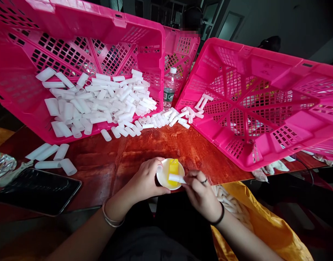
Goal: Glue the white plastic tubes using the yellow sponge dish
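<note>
From where I stand, a smooth white tube [175,178] shows over the yellow block [173,167] in a round bowl [162,178] near the surface's [144,143] edge, pinched by the curled right hand [201,192] while the left hand [148,180] grips the bowl.

Reddish-brown tabletop [144,145], glossy. Back: two pink crates on their sides, left crate [144,27] and right crate [290,132], plus a loose band of white tubes [157,121] running between them, upright bottle [168,88] just behind. Front left: dark-screened phone [37,190] near the edge, five more tubes [47,165] just beyond, cropped clear object [1,165] beside it, unclear.
</note>
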`<state>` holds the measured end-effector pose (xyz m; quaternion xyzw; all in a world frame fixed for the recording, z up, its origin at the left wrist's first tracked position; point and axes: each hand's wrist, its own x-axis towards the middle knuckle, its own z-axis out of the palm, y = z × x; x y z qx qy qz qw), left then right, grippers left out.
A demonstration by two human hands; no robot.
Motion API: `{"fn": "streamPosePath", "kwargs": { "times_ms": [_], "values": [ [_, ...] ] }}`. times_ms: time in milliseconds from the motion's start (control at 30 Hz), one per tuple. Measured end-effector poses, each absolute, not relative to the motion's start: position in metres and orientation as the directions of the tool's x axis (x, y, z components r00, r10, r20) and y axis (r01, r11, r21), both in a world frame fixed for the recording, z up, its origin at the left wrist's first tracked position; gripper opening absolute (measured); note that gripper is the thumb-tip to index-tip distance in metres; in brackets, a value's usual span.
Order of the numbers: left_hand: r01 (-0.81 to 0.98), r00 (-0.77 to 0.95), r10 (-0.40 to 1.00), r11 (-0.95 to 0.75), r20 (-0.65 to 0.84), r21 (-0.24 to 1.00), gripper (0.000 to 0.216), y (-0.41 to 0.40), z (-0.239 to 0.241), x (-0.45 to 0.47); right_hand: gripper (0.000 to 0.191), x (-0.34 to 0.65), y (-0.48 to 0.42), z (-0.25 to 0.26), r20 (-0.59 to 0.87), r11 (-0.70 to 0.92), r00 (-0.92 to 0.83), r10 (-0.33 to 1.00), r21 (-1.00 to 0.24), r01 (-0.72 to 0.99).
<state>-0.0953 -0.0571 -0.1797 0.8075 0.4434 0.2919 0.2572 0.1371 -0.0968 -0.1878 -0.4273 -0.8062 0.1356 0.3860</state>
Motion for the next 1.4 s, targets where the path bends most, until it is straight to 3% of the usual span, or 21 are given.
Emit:
{"fn": "streamPosePath", "kwargs": {
  "times_ms": [67,100,133,200,233,300,400,600,667,733,800,833,867,933,1000,1133,1200,1267,1300,1400],
  "values": [
    [0.580,0.453,0.854,-0.500,0.255,0.643,0.078,-0.059,-0.179,-0.097,0.020,0.143,-0.095,-0.192,0.596,0.740,-0.467,0.653,-0.372,0.560],
    [0.594,0.457,0.848,-0.516,0.269,0.617,0.075,-0.060,-0.177,-0.098,0.023,0.144,-0.094,-0.194,0.620,0.773,-0.489,0.614,-0.347,0.532],
    [0.610,0.454,0.843,-0.530,0.288,0.590,0.067,-0.063,-0.175,-0.100,0.022,0.145,-0.093,-0.194,0.638,0.770,-0.458,0.620,-0.383,0.510],
    [0.635,0.436,0.844,-0.535,0.313,0.557,0.038,-0.068,-0.169,-0.103,0.016,0.142,-0.093,-0.191,0.633,0.671,-0.259,0.730,-0.591,0.447],
    [0.641,0.429,0.848,-0.528,0.311,0.557,0.024,-0.070,-0.165,-0.105,0.013,0.139,-0.094,-0.187,0.587,0.592,-0.142,0.797,-0.711,0.380],
    [0.635,0.445,0.844,-0.534,0.301,0.559,0.017,-0.075,-0.156,-0.106,0.012,0.131,-0.096,-0.175,0.426,0.420,-0.018,0.904,-0.882,0.213],
    [0.627,0.517,0.791,-0.609,0.327,0.485,0.019,-0.078,-0.142,-0.107,0.018,0.122,-0.099,-0.154,0.227,0.233,-0.081,0.971,-0.969,0.078],
    [0.678,0.621,0.656,-0.724,0.429,0.126,0.028,-0.083,-0.132,-0.107,0.024,0.116,-0.098,-0.128,0.026,0.043,-0.218,0.976,-0.996,0.073],
    [0.686,0.611,0.681,-0.710,0.404,0.158,0.027,-0.089,-0.130,-0.103,0.023,0.111,-0.099,-0.123,0.026,0.060,-0.251,0.968,-0.990,0.129],
    [0.639,0.589,0.740,-0.673,0.325,0.372,0.023,-0.098,-0.126,-0.095,0.020,0.106,-0.101,-0.118,0.108,0.176,-0.271,0.956,-0.954,0.242],
    [0.479,0.571,0.808,-0.470,0.144,0.741,0.021,-0.109,-0.120,-0.084,0.025,0.102,-0.105,-0.111,0.294,0.401,-0.306,0.906,-0.828,0.392],
    [0.353,0.578,0.816,-0.246,-0.004,0.903,0.024,-0.115,-0.117,-0.078,0.029,0.102,-0.108,-0.107,0.393,0.513,-0.337,0.855,-0.732,0.449],
    [0.220,0.610,0.774,0.041,-0.170,0.975,0.030,-0.122,-0.115,-0.072,0.031,0.103,-0.112,-0.103,0.476,0.602,-0.368,0.799,-0.634,0.486],
    [0.037,0.719,0.571,0.538,-0.397,0.842,0.039,-0.135,-0.114,-0.062,0.031,0.110,-0.124,-0.097,0.566,0.697,-0.414,0.712,-0.498,0.516],
    [0.014,0.811,0.416,0.689,-0.412,0.724,0.041,-0.145,-0.119,-0.053,0.028,0.119,-0.140,-0.095,0.575,0.725,-0.449,0.684,-0.469,0.505],
    [0.061,0.841,0.454,0.460,-0.294,0.886,0.040,-0.155,-0.138,-0.035,0.021,0.130,-0.173,-0.107,0.588,0.682,-0.379,0.715,-0.467,0.562],
    [0.102,0.811,0.535,0.267,-0.236,0.958,0.036,-0.156,-0.146,-0.025,0.021,0.128,-0.181,-0.116,0.544,0.525,-0.224,0.809,-0.496,0.691],
    [0.210,0.773,0.619,-0.049,-0.135,0.977,0.031,-0.155,-0.150,-0.018,0.027,0.129,-0.182,-0.125,0.452,0.338,-0.068,0.890,-0.552,0.762],
    [0.273,0.762,0.644,-0.224,-0.068,0.935,0.030,-0.153,-0.150,-0.017,0.031,0.134,-0.181,-0.129,0.405,0.266,-0.009,0.914,-0.584,0.767],
    [0.386,0.743,0.634,-0.667,0.214,0.637,0.047,-0.139,-0.149,-0.030,0.038,0.179,-0.178,-0.141,0.311,0.010,0.226,0.923,-0.607,0.794]
  ]
}}
